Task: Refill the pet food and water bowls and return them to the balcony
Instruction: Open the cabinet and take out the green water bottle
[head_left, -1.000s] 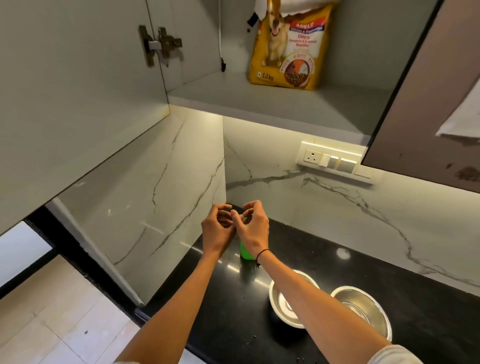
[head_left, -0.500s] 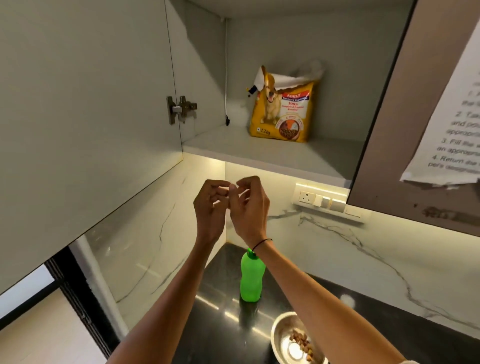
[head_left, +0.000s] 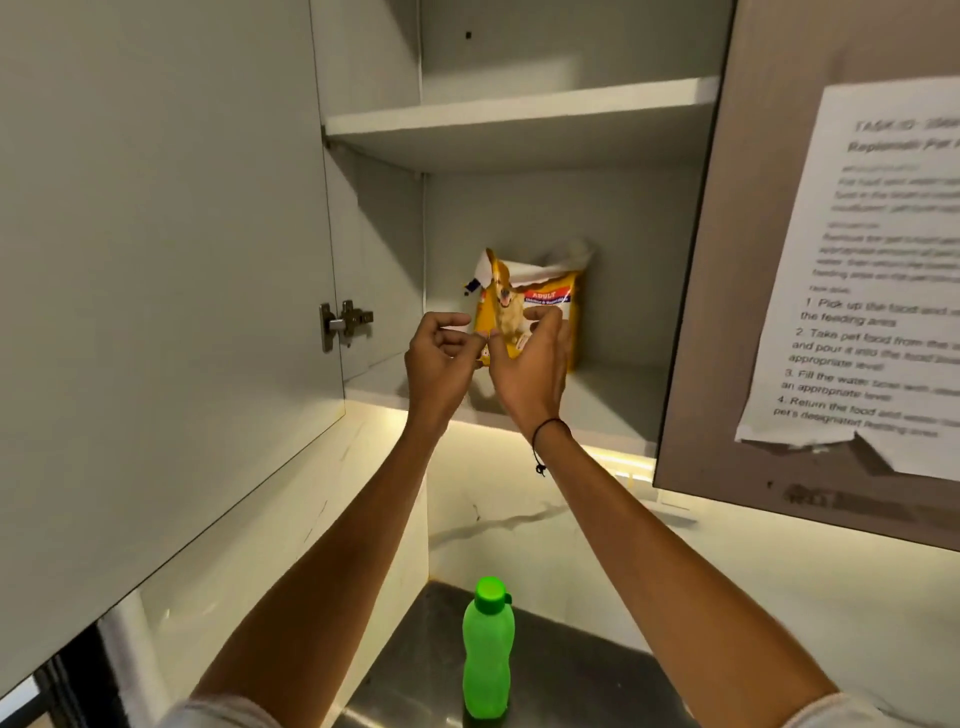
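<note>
A yellow dog food bag (head_left: 551, 291) stands upright on the lower shelf (head_left: 613, 395) of the open wall cabinet, its torn top open. Both my hands are raised just in front of it. The fingers of my left hand (head_left: 439, 358) are curled, and its fingertips meet the thumb of my right hand (head_left: 532, 364). Whether something small is pinched between them cannot be made out, and neither hand grips the bag. A green water bottle (head_left: 488, 649) with its cap on stands on the black counter (head_left: 576, 680) below. The bowls are out of view.
The left cabinet door (head_left: 156, 260) is swung open beside my left arm. The right door (head_left: 753, 260) carries a taped instruction sheet (head_left: 878, 260). An upper shelf (head_left: 519, 114) sits above the bag. A marble wall meets the counter corner behind the bottle.
Both hands have risen together from above the bottle to the front of the food bag. My view has tilted up, so the two steel bowls have dropped out of sight.
</note>
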